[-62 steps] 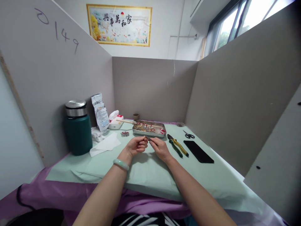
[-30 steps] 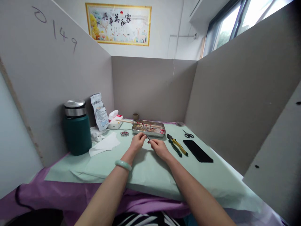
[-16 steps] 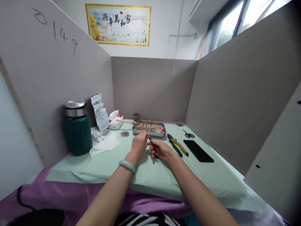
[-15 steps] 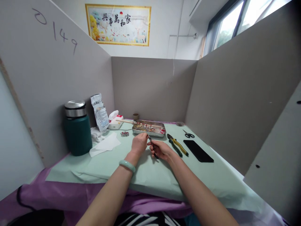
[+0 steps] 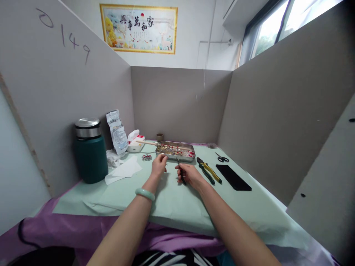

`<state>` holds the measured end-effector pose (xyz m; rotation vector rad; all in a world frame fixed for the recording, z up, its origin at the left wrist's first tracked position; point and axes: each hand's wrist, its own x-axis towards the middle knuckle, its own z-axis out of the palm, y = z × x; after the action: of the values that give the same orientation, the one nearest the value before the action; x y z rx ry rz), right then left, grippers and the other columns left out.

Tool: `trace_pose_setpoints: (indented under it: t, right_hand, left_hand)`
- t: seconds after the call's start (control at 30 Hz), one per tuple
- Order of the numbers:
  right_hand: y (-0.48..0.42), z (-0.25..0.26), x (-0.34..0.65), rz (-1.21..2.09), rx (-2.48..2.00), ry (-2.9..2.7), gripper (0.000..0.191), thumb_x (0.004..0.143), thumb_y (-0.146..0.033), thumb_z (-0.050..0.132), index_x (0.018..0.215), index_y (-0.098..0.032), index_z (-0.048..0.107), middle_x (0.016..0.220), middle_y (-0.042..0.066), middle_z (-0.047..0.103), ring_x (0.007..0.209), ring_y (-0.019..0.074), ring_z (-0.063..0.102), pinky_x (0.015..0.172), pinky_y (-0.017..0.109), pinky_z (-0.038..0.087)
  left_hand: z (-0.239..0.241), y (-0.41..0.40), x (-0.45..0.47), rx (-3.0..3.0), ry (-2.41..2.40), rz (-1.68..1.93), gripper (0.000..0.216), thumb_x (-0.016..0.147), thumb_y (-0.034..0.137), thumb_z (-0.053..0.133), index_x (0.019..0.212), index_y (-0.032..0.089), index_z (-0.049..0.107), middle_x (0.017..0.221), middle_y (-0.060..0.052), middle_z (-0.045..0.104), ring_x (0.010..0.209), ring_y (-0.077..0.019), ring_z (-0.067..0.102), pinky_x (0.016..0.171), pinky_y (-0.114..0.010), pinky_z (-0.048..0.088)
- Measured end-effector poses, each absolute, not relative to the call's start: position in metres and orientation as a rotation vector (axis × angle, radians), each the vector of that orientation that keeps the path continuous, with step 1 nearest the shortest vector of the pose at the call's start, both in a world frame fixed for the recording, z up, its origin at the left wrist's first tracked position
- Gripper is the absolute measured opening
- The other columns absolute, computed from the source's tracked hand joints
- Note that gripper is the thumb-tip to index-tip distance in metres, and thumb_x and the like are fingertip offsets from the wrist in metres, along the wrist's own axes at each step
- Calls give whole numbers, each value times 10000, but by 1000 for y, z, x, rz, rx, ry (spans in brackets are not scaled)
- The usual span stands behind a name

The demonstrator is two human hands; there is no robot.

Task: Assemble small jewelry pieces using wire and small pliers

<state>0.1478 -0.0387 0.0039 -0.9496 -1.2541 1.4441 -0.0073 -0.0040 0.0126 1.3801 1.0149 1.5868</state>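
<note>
My right hand [image 5: 190, 174] is closed around a small pair of dark-handled pliers [image 5: 181, 173], whose metal tip points up and away from me. To its left, my left hand [image 5: 159, 165] is held with fingers pinched together; whatever sits between them is too small to make out. A gap separates the two hands above the pale green table cover [image 5: 172, 207]. Just beyond them lies a metal tray [image 5: 186, 159] with red beads and gold-coloured bits in it. A small cluster of red and silver beads [image 5: 146, 157] rests left of the tray.
Larger pliers with green and yellow handles [image 5: 209, 171], black scissors [image 5: 222, 159] and a black phone-like slab [image 5: 233, 177] lie to the right. On the left stand a green flask [image 5: 91, 155], a foil pouch [image 5: 117, 132], a tissue pack [image 5: 135, 143] and white paper [image 5: 123, 170]. Grey partitions surround the table.
My left hand has moved left, away from the pliers' tip, so the hands are now apart. The right hand still holds the pliers, almost in place.
</note>
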Motion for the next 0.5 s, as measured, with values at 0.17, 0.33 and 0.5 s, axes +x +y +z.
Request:
trace_pose_setpoints:
  t: [0.17,0.33,0.5]
  right_hand:
    - [-35,0,146,841,-1115,-1526,260,799,-380,505,769,-151,624,630,10,563,521,102,494,487,216,414]
    - [-35,-3,144,255,-1107,-1775,273,854,-349,450,776,-185,654,732,38,637,697,159,561,649,259,404]
    - [-35,-6,143,98,-1124,-1829,262,876,-325,446,887,-188,668,816,60,649,747,172,572,689,272,393]
  left_hand:
    - [13,0,-16,940,604,1217,228,758,301,630,750,174,442,476,111,269,357,-31,220,361,-164,209]
    - [16,-5,-16,845,446,1037,220,809,241,578,720,176,387,482,102,241,352,-27,226,337,-148,171]
    - [14,-4,-16,880,390,949,258,810,239,578,691,179,358,485,97,239,356,-28,227,330,-143,158]
